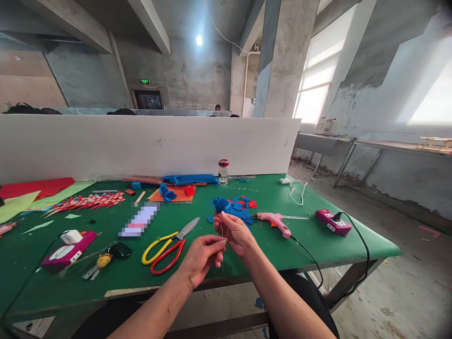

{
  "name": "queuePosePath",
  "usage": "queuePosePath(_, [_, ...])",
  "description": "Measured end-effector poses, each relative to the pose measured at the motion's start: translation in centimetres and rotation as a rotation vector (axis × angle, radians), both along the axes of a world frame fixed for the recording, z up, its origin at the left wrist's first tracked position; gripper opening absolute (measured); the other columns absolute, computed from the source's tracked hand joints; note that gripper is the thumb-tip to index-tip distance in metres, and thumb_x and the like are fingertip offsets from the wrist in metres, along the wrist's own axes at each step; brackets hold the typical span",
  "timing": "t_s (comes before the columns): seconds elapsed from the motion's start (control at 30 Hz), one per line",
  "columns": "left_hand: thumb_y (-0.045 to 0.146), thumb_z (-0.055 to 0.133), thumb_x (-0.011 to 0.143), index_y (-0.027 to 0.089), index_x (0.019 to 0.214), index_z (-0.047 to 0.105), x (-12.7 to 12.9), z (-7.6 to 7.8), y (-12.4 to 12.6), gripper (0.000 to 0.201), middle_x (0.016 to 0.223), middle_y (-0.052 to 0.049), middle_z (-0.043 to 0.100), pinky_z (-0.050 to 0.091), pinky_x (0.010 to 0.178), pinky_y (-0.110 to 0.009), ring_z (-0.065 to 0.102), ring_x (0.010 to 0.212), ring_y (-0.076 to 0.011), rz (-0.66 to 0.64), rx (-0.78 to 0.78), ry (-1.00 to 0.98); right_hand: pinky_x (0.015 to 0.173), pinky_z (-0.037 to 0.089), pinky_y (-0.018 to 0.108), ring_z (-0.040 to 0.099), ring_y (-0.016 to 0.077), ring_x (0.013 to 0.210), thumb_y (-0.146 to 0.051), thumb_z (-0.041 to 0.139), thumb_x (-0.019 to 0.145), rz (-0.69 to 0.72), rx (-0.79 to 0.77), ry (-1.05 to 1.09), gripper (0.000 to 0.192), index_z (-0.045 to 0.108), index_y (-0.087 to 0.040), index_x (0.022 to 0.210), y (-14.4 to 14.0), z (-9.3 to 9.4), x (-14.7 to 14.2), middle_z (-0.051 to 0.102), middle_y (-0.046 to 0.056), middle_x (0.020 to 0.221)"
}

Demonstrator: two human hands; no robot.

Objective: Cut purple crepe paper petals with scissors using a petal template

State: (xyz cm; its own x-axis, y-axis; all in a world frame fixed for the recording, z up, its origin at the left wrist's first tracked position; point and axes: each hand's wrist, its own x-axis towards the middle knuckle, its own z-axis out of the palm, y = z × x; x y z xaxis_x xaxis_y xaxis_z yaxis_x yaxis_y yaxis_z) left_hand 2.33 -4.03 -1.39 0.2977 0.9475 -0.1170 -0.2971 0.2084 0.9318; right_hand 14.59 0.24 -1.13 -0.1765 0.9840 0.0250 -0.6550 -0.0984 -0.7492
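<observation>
A blue crepe paper flower (221, 204) on a thin wire stem (222, 266) is held upright above the table's front part. My right hand (236, 231) pinches it just below the petals, with fingers closed. Lower down, my left hand (205, 254) is closed on the wire between thumb and fingers. Behind the flower lie blue paper scraps (242, 214) mixed with red paper scraps (252, 204). To the right rests a pink hot glue gun (277, 222), its nozzle toward the scraps. Scissors (173, 245) with one yellow and one red handle lie left of my hands.
A red-lidded glass jar (223, 171) stands by the white partition (148, 146). Purple power strips (334, 222) sit at both sides, with cords over the edge. Keys, a blue flower on orange paper (176, 195), folded red-white strips (90, 202) and coloured sheets (37, 188) lie leftward.
</observation>
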Motion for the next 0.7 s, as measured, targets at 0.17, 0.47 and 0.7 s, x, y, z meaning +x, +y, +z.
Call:
queuePosePath(0.17, [0.037,0.089,0.055,0.011,0.07,0.073,0.2,-0.1,-0.2,0.034,0.056,0.001,0.059,0.039,0.037,-0.016,0.048,0.043,-0.0045,-0.002,0.005,0.007,0.066,0.048,0.024,0.059,0.0103,0.059,-0.044,0.089,0.051,-0.05,0.022,-0.068,0.04,0.074,-0.014,0.074,0.1,0.0,0.2,0.071,0.003,0.068])
queuePosePath(0.47, [0.039,0.085,0.058,0.015,0.075,0.068,0.2,-1.1,0.0,0.035,0.058,0.003,0.061,0.045,0.039,-0.02,0.056,0.045,-0.009,0.077,0.087,0.035,0.071,0.045,0.025,0.058,0.0126,0.065,-0.048,0.088,0.052,-0.179,0.095,-0.201,0.035,0.074,-0.018,0.066,-0.6,0.2,0.2,0.07,0.001,0.067])
queuePosePath(0.7, [0.045,0.079,0.061,0.016,0.068,0.066,0.1,0.0,-0.6,0.033,0.058,0.001,0.06,0.042,0.037,-0.022,0.055,0.043,-0.0107,0.171,0.213,0.18,0.077,0.047,0.032,0.063,0.0203,0.08,-0.057,0.081,0.06,-0.109,0.177,-0.266,0.044,0.077,-0.02,0.083,-2.0,0.7,0.0,0.074,0.006,0.082])
